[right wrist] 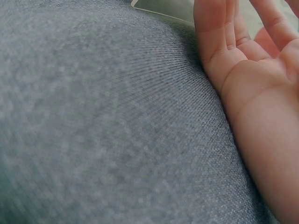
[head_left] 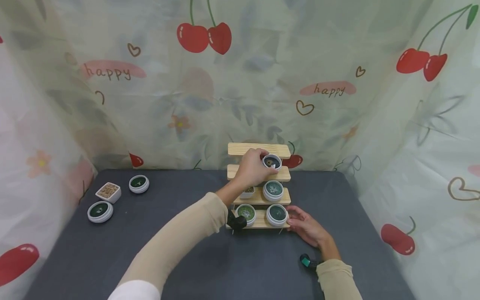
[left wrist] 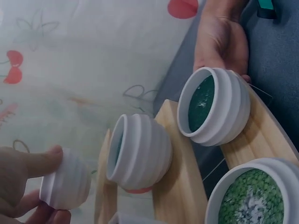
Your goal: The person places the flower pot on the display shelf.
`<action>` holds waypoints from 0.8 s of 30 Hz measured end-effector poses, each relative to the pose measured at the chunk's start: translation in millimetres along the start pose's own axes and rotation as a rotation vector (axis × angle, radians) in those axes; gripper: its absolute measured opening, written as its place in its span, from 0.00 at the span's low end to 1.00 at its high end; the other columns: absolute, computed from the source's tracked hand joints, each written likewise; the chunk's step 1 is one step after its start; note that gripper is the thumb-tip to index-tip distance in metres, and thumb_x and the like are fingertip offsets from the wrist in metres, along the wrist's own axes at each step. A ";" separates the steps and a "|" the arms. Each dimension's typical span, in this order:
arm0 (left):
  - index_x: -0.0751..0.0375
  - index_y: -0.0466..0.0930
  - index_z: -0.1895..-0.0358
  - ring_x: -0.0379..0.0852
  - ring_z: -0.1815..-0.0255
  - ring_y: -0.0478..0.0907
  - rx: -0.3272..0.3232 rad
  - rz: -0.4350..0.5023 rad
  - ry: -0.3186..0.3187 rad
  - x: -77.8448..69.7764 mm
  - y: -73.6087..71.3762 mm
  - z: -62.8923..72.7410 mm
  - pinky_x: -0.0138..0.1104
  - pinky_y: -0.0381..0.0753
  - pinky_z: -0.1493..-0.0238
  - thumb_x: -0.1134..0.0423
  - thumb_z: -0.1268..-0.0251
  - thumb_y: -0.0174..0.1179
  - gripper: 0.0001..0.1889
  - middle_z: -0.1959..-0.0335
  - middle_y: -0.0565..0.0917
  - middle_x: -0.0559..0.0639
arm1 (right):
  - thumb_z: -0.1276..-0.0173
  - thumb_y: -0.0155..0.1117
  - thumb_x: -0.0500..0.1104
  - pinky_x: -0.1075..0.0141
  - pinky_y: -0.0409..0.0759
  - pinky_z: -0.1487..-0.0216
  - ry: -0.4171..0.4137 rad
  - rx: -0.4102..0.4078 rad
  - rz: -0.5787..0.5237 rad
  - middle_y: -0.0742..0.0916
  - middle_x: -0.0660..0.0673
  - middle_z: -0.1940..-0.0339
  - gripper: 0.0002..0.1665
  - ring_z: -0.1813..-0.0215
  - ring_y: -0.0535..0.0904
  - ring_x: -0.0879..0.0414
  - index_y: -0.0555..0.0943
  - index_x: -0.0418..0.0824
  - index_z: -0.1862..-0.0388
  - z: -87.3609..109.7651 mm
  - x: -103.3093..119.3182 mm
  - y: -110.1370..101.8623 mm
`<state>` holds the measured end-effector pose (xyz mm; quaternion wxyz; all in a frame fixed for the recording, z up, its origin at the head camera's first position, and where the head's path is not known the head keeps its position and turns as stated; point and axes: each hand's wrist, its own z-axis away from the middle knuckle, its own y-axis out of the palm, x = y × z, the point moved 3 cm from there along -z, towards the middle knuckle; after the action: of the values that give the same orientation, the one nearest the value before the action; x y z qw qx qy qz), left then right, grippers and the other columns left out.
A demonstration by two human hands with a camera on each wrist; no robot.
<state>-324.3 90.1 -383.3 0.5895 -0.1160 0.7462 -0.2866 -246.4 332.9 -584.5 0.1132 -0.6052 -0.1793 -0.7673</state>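
Observation:
A tiered wooden stand (head_left: 258,149) has several stepped shelves. My left hand (head_left: 252,167) pinches a small white ridged pot (head_left: 271,162) with dark contents, at the right of the upper shelves; in the left wrist view this pot (left wrist: 67,179) is left of the shelves. A white pot with grey-green filling (head_left: 273,190) sits one shelf lower. The lowest shelf bears a pot with speckled green filling (head_left: 246,212) and a dark-green-filled pot (head_left: 277,214). My right hand (head_left: 308,228) holds that shelf's right end, thumb in front; the right wrist view shows its palm (right wrist: 261,88).
A square white pot of beige pebbles (head_left: 108,191) stands on the left of the dark tablecloth (head_left: 150,246), between two round white pots, one behind (head_left: 138,183) and one in front (head_left: 100,212). Another square pebble pot (head_left: 247,192) is partly hidden behind my left arm. Printed curtains surround the table.

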 end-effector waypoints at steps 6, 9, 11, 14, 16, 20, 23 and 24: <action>0.60 0.79 0.36 0.47 0.48 0.78 0.008 -0.055 0.020 3.0 11.8 -0.5 0.37 0.82 0.51 0.55 0.42 0.76 0.31 0.42 0.78 0.54 | 0.22 0.55 0.34 0.65 0.81 0.49 -0.009 0.019 0.002 0.86 0.55 0.52 0.21 0.52 0.83 0.62 0.72 0.56 0.37 0.3 0.6 -0.3; 0.59 0.79 0.36 0.47 0.48 0.77 -0.001 -0.087 0.031 4.1 14.4 -1.2 0.37 0.82 0.50 0.54 0.42 0.76 0.31 0.43 0.78 0.54 | 0.22 0.56 0.35 0.65 0.81 0.49 -0.010 0.021 0.001 0.86 0.55 0.52 0.21 0.52 0.83 0.61 0.72 0.55 0.37 0.0 0.8 -0.3; 0.58 0.79 0.35 0.47 0.48 0.76 -0.004 -0.105 0.031 4.3 15.2 -1.4 0.37 0.81 0.49 0.54 0.42 0.76 0.31 0.44 0.78 0.54 | 0.22 0.56 0.35 0.65 0.81 0.49 -0.003 0.013 -0.001 0.86 0.55 0.51 0.21 0.52 0.83 0.61 0.72 0.56 0.37 -0.1 0.8 -0.2; 0.56 0.78 0.34 0.47 0.49 0.76 -0.009 -0.129 0.026 3.8 15.9 -0.2 0.38 0.81 0.49 0.52 0.41 0.76 0.32 0.43 0.76 0.54 | 0.22 0.56 0.35 0.65 0.81 0.49 0.000 0.010 0.001 0.86 0.55 0.51 0.21 0.52 0.83 0.61 0.71 0.55 0.37 0.1 1.6 0.3; 0.55 0.78 0.32 0.47 0.48 0.76 -0.014 -0.141 0.022 2.9 16.3 1.0 0.38 0.81 0.49 0.51 0.41 0.75 0.33 0.42 0.75 0.54 | 0.23 0.57 0.35 0.65 0.81 0.49 0.000 0.009 0.000 0.86 0.55 0.51 0.21 0.52 0.83 0.61 0.71 0.55 0.37 0.3 2.2 0.7; 0.53 0.76 0.31 0.47 0.48 0.77 -0.026 -0.149 0.009 1.6 16.8 3.5 0.39 0.82 0.49 0.50 0.39 0.74 0.33 0.40 0.73 0.53 | 0.23 0.58 0.36 0.65 0.82 0.50 -0.002 0.009 0.001 0.86 0.55 0.52 0.22 0.53 0.83 0.61 0.71 0.55 0.37 0.4 2.5 0.8; 0.53 0.76 0.31 0.47 0.48 0.77 -0.033 -0.143 -0.002 1.7 17.2 4.3 0.39 0.82 0.49 0.49 0.39 0.74 0.33 0.40 0.73 0.52 | 0.23 0.57 0.35 0.65 0.82 0.50 -0.001 0.006 0.003 0.86 0.55 0.52 0.22 0.53 0.83 0.61 0.71 0.55 0.37 0.3 1.5 0.4; 0.53 0.76 0.31 0.47 0.49 0.77 -0.034 -0.146 -0.002 1.7 17.2 4.4 0.39 0.82 0.49 0.49 0.39 0.73 0.33 0.40 0.73 0.52 | 0.23 0.57 0.35 0.65 0.82 0.50 0.000 0.004 0.004 0.86 0.55 0.52 0.21 0.53 0.83 0.61 0.71 0.55 0.37 0.4 1.1 0.4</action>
<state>-317.8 101.9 -395.0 0.5658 -0.1803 0.7399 -0.3160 -246.2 332.7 -583.2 0.1162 -0.6052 -0.1797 -0.7667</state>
